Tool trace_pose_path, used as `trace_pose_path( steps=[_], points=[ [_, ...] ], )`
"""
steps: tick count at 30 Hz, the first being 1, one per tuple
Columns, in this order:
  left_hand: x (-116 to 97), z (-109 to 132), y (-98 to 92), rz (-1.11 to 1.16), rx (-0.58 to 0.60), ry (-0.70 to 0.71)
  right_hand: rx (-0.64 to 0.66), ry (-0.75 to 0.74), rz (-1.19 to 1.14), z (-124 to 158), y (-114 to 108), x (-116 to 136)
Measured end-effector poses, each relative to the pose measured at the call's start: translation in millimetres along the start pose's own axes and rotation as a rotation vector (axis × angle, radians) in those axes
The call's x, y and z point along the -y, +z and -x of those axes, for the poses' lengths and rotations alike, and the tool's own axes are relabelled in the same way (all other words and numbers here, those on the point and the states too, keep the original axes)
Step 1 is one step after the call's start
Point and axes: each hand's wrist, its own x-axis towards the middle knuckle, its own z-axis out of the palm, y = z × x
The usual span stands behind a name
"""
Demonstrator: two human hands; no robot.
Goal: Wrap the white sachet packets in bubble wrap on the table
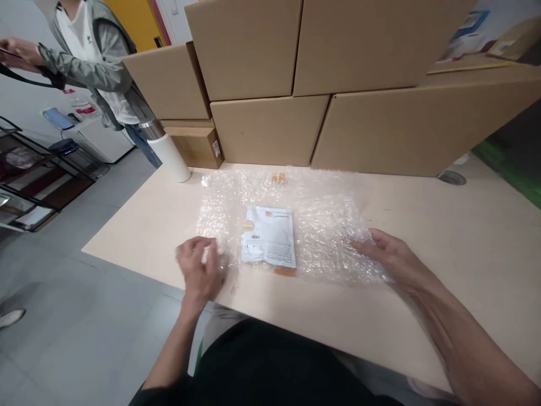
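A sheet of clear bubble wrap [329, 237] lies spread on the table. On it rests a flat white pouch [269, 237] with printed text, a barcode and a round gold mark. My right hand [386, 254] pinches the wrap's right edge between thumb and fingers. At the wrap's left edge is my left hand [200, 268], slightly blurred, its fingers bent and apart with nothing visible in them. Orange patches [278, 177] show at the wrap's far edge and below the pouch.
Stacked cardboard boxes [270, 132] line the back of the pale table [139, 231]. A white bottle with a metal cap [169, 155] stands at the back left. Beyond it, another person [97, 67] stands holding a dark strap. A dark shelf [34, 175] is at far left.
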Motion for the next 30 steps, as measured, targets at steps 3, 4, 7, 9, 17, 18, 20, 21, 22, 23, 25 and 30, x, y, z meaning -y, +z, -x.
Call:
trace_pose_path(
  steps=[3,4,7,9,17,18,20,21,22,23,25,30],
  points=[
    [-29.2,-9.1,18.4,-0.013,0.334,-0.010,0.029,0.046,-0.066,2.1,2.0,-4.3],
    [-35.4,-12.0,25.5,-0.035,0.406,-0.021,0.036,0.057,-0.078,2.0,3.2,-5.2],
    [-42.5,-16.9,42.2,-0.060,0.524,-0.066,0.033,0.068,-0.102,-0.1,4.4,-7.0],
    [-41.3,-16.2,45.5,-0.005,0.558,-0.099,0.016,0.055,-0.129,-1.6,2.6,-7.6],
    [-11.9,-19.3,15.7,0.091,0.479,-0.239,-0.009,0.051,-0.188,-1.0,-5.8,-7.6],
    [-3.0,-23.1,12.1,0.035,0.466,-0.251,-0.023,0.041,-0.183,-1.5,-6.8,-8.0],
    [16.3,-30.8,6.9,-0.073,0.453,-0.270,-0.050,0.015,-0.173,-3.7,-9.5,-9.8],
    [25.8,-33.9,5.5,-0.113,0.452,-0.276,-0.062,0.009,-0.171,-5.2,-11.4,-11.3],
    [34.3,-36.4,4.7,-0.142,0.454,-0.280,-0.072,0.010,-0.168,-6.7,-13.9,-13.2],
    [41.6,-38.2,4.7,-0.158,0.460,-0.283,-0.083,0.015,-0.167,-8.2,-16.8,-15.4],
    [51.9,-39.7,6.4,-0.179,0.476,-0.284,-0.107,0.030,-0.160,-10.3,-24.3,-20.3],
    [59.8,-38.9,12.6,-0.214,0.518,-0.296,-0.166,-0.023,-0.021,-1.4,-50.9,-30.2]
  ],
)
